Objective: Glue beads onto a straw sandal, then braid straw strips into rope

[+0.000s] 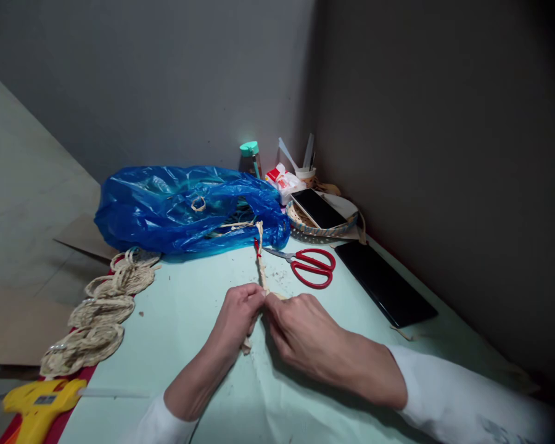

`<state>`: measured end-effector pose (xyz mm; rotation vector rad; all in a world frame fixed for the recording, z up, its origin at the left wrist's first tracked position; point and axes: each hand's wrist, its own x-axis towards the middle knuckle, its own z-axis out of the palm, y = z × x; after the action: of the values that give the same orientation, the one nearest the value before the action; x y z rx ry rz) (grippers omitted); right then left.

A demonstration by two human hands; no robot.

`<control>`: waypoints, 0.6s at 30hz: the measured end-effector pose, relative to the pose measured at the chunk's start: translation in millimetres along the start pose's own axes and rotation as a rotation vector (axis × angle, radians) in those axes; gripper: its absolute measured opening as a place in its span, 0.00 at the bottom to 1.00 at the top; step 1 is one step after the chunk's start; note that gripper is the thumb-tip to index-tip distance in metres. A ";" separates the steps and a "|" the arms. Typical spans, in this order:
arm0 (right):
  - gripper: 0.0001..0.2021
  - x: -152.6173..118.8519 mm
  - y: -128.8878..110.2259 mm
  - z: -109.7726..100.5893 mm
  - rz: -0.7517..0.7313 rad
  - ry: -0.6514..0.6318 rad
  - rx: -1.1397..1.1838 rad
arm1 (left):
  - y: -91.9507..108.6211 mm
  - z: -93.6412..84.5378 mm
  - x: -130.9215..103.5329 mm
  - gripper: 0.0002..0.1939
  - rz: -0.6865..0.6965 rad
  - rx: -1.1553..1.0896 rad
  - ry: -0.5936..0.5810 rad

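Observation:
A pale strip of braided straw [261, 268] runs from between my hands toward the blue bag, with a small red piece against it partway along. My left hand [241, 311] pinches the braid at its near end, and a short tail of it shows below the fingers. Pressed close against it, my right hand [300, 324] has its fingers closed on the same braid. Part of a pale loop peeks out above the right fingers; the rest is hidden. Red-handled scissors [312, 268] lie just beyond my right hand.
A blue plastic bag [180, 209] lies at the back. Several coiled straw pieces [102, 311] line the left edge above a yellow glue gun [41, 398]. To the right are a black tablet [383, 280] and a basket [298, 223] bearing a phone [319, 208]. A teal-lidded bottle [250, 157] stands behind.

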<state>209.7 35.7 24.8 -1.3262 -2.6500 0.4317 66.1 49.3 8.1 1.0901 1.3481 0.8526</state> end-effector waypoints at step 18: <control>0.15 24.4 33.0 13.6 0.136 -0.041 1.014 | 0.3 -5.6 -5.7 0.13 0.036 -0.035 -0.135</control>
<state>216.6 71.5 1.4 -1.0996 -1.8286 1.5419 60.2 44.6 10.7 1.1272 1.2001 0.8112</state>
